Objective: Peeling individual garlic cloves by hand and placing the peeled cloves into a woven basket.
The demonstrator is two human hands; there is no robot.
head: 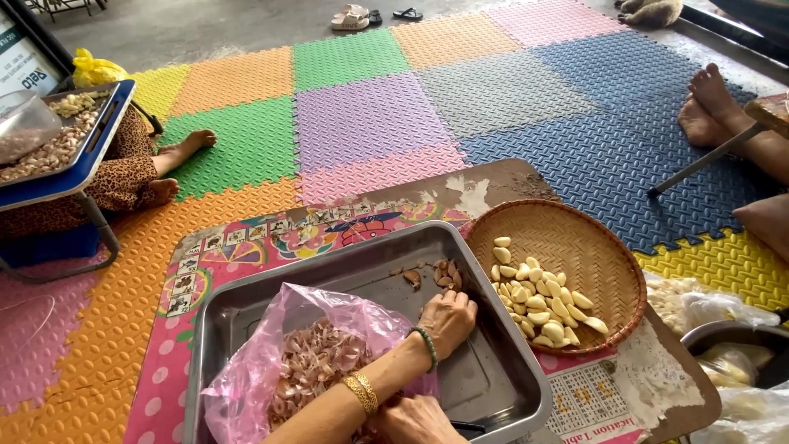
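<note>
I see the tray (pixel 246 300) near, a bag (pixel 271 362) of skins (pixel 316 362) in it; right of it the basket (pixel 612 271) holds cloves (pixel 538 296).

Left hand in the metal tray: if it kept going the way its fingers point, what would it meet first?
Probably the unpeeled garlic cloves just beyond the left hand, then the tray's far wall.

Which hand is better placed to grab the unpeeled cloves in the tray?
Left. The left hand rests beside the unpeeled garlic cloves; the right hand sits farther off, low in the metal tray.
</note>
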